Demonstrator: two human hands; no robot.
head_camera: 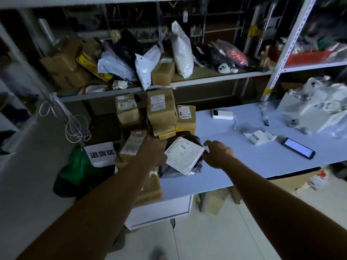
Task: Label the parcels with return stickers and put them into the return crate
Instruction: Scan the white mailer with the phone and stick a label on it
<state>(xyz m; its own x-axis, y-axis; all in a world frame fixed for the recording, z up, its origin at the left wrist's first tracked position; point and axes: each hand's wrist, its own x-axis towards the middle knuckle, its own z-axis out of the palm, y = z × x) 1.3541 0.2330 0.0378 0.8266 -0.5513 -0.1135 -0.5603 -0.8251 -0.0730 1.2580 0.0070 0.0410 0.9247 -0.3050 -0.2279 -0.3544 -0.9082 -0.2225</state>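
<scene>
White parcel (185, 155), flat, lies on a dark bag (169, 170) at the left end of the blue table (244, 166). The left hand (155, 152) curls its fingers round the parcel's left edge and grips it, or so it looks in this dim light. The right hand (218, 154) reaches the right corner with bent fingers; we cannot tell if it pinches or only touches.

Risks we see:
- The stack of cardboard boxes (162, 113) stands just behind the left hand and looks uneven. A careless lift could bump it and tip boxes off.
- The bag underneath looks slippery and could slide with the parcel towards the table edge.
- The stickers (260, 136) lie well apart to the right, near the phone (298, 148). We judge the parcel could go in unlabelled if it moves left now.
- We cannot make out the crate itself. Only a paper sign (102, 153) marks that side, so a wrong drop spot is possible.
</scene>
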